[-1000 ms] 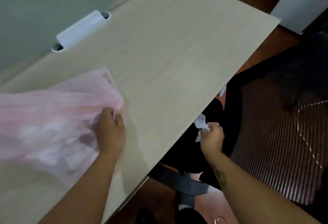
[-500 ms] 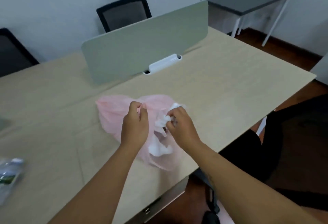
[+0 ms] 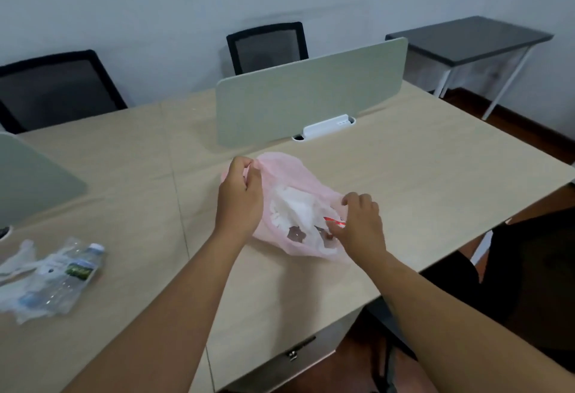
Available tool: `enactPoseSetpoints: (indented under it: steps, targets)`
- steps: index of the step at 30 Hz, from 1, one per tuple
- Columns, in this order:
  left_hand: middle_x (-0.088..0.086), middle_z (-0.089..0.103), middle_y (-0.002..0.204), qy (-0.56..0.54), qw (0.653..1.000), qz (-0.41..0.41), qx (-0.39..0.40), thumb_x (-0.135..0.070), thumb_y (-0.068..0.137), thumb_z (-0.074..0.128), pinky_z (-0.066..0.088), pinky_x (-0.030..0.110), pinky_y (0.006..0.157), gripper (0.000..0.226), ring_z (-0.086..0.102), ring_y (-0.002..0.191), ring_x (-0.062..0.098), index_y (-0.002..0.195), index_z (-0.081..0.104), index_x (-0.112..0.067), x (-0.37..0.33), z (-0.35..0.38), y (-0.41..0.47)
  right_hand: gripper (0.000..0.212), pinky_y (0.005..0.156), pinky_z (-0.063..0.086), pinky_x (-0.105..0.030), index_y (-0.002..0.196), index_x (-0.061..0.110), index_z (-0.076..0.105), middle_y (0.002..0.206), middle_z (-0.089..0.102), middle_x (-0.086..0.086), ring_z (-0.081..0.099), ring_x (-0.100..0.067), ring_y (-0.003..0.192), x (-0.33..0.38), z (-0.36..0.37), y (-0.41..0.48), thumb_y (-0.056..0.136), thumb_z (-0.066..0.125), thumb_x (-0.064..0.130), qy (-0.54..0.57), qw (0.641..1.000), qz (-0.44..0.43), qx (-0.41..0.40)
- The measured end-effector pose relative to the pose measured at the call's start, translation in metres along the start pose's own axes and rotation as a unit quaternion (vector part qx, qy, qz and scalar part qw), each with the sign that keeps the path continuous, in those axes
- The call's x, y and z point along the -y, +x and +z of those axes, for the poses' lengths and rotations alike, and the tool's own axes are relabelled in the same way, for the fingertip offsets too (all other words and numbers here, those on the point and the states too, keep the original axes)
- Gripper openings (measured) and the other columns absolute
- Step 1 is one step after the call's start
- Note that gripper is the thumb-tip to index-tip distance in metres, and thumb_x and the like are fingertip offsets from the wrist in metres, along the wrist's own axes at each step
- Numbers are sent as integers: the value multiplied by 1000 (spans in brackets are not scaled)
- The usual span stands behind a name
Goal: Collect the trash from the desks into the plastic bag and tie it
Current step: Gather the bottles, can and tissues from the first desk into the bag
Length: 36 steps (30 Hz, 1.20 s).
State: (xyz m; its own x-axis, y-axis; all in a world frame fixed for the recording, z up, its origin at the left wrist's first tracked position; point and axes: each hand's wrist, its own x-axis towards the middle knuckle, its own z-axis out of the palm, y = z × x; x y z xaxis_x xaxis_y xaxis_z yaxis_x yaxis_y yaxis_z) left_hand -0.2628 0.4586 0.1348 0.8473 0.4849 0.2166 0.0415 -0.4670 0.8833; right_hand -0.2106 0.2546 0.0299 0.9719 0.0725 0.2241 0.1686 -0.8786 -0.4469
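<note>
A thin pink plastic bag (image 3: 292,171) lies on the light wooden desk (image 3: 420,181) in front of me, its mouth held apart. My left hand (image 3: 238,198) pinches the bag's left rim. My right hand (image 3: 361,221) grips the right rim near a small red scrap (image 3: 334,221). White crumpled tissue (image 3: 292,209) fills the inside of the bag. At the left of the desk lie a crushed clear water bottle (image 3: 76,271) and crumpled clear plastic wrap (image 3: 21,268).
A grey-green divider panel (image 3: 311,97) stands behind the bag in a white clip. Another divider (image 3: 34,181) is at far left. Two black mesh chairs (image 3: 267,46) stand beyond the desk, a dark side table (image 3: 469,38) at right, and a black chair (image 3: 535,268) beside me.
My right hand brought the white tissue up from below the desk edge into the bag, let it go and now grips the bag's rim. The view rose to show the room.
</note>
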Motion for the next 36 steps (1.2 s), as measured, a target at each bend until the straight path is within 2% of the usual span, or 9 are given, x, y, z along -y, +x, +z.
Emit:
enactPoseSetpoints:
  steps: [4,6,8,10,16,22,28,32,36]
  targets:
    - [-9,49,66,10,999,31,-3,-36,102,42,33,23,51,22,45,59,11,89,48,-19,-14,-15,10,77,85,45,-43,140,23,38,134,37,-10,42,-35,115,7,-4,11,76,77,39,3,994,110,17]
    - [-6,52,67,22,999,43,-8,-37,102,43,37,30,55,21,47,61,14,90,50,-20,-19,-25,17,53,91,42,-43,137,28,45,139,38,-9,40,-37,119,5,-2,21,89,64,37,-1,989,127,72]
    - [-1,60,76,60,996,60,-30,-37,102,42,43,32,62,19,54,68,19,95,54,-23,-22,-38,26,22,88,43,-41,114,21,61,126,54,-11,48,-40,113,3,-5,34,98,48,31,31,987,133,81]
    - [1,63,84,128,987,74,-59,-38,102,40,48,36,66,20,58,75,24,99,55,-25,-23,-55,36,20,82,50,-41,92,15,60,106,65,-17,58,-39,100,9,-15,50,97,42,23,99,984,131,66]
    - [16,63,89,293,939,100,-152,-42,104,33,47,41,65,30,56,77,36,105,54,-20,-39,-105,77,23,70,38,-36,112,9,47,96,57,-15,55,-34,87,76,-95,115,103,29,21,184,976,84,-83]
    - [17,61,85,329,927,92,-157,-42,104,28,51,46,68,30,57,76,38,103,49,-20,-55,-105,83,20,66,37,-36,101,11,47,88,51,-11,49,-34,78,79,-127,147,102,29,20,147,986,13,-78]
    - [3,53,71,201,966,109,-120,-33,104,36,37,36,60,23,51,72,31,94,47,-16,-83,-51,92,22,70,43,-40,97,10,55,84,55,-9,55,-35,86,13,-150,167,101,42,27,93,993,-75,2]
    - [4,54,77,142,975,159,-56,-33,104,37,35,35,62,23,49,73,29,94,48,-16,-100,15,91,31,78,45,-35,118,24,58,91,58,-2,55,-22,87,-68,-182,145,92,60,41,45,994,-67,73]
    - [12,59,79,124,971,204,18,-36,104,37,42,41,65,26,52,74,33,94,48,-15,-112,89,82,31,77,47,-34,119,29,60,99,59,4,54,-17,97,-161,-215,95,90,60,41,-80,996,-47,-3]
